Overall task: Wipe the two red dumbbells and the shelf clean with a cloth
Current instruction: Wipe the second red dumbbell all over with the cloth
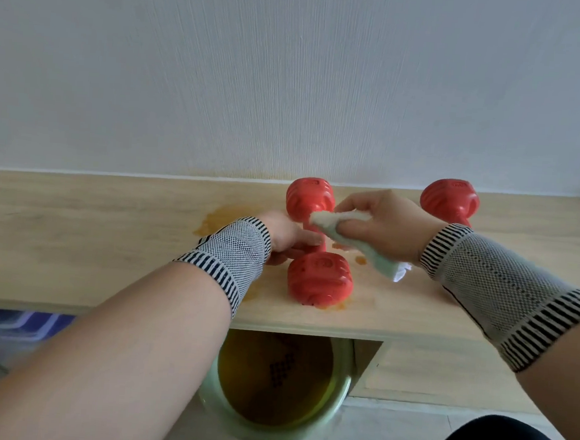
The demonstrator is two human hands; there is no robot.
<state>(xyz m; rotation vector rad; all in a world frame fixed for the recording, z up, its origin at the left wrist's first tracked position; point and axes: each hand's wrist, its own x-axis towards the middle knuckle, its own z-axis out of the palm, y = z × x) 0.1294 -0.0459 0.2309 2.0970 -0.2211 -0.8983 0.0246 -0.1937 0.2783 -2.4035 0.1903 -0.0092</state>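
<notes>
- On the shelf [74, 239], near its middle: my left hand [286, 235] grips the handle of the near dumbbell [317, 249], fingers curled round it, holding it steady.
- Right hand [384, 223] pinches the cloth [346, 235], bunched btwn thumb & fingers; its tip touches or nearly touches the far head of that dumbbell, w/ a tail hanging toward the shelf.
- Progress, my guess: early. Looks like I'm just starting on the 1st dumbbell.
- Orange stains [220, 220] still on the wood: a big patch left of my hand, small drops by the cloth's tail, a smear under the near head. So shelf not wiped yet.
- 2nd dumbbell [449, 200] sits well apart to the right, by the wall, partly hidden behind my right wrist. Untouched; can't tell if clean.
- Left to do: finish dumbbell 1, do dumbbell 2, then the shelf.
- Count: 2 red dumbbells, 1 cloth, 1 shelf, 2 wrist bands (one per arm), 1 green basin [340, 391] of yellowish water on the floor below the shelf.
</notes>
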